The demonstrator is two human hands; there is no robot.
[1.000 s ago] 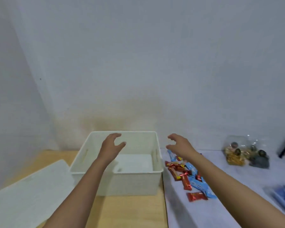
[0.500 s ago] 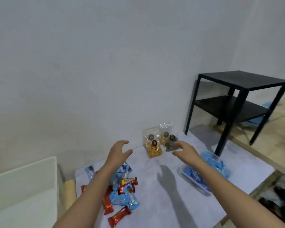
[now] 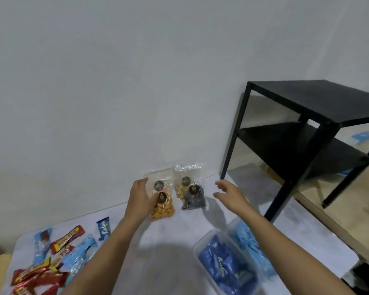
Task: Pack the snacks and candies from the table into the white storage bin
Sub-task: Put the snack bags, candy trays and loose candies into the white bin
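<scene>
Reaching for the clear snack bags at the wall edge of the table [image 3: 168, 237].
Left hand [image 3: 140, 199] against the orange-filled bag [image 3: 163, 209], clasp not discernible; right hand [image 3: 230, 194] spread, just beside the dark bag [image 3: 193, 201], not touching. Best gripped by the filled body, not the loose tops. Since half a second ago: hands nearer the bags; white storage bin gone from view.

snack bags [image 3: 162, 206] of clear, crinkly, glossy plastic; candy bars [image 3: 67, 241] in shiny foil-like wrappers; tray [image 3: 200, 241] of clear smooth plastic; table cover [image 3: 168, 237] pale and matt, cloth-like; side table [image 3: 320, 99] matt black; wall [image 3: 115, 81] matt, painted
</scene>
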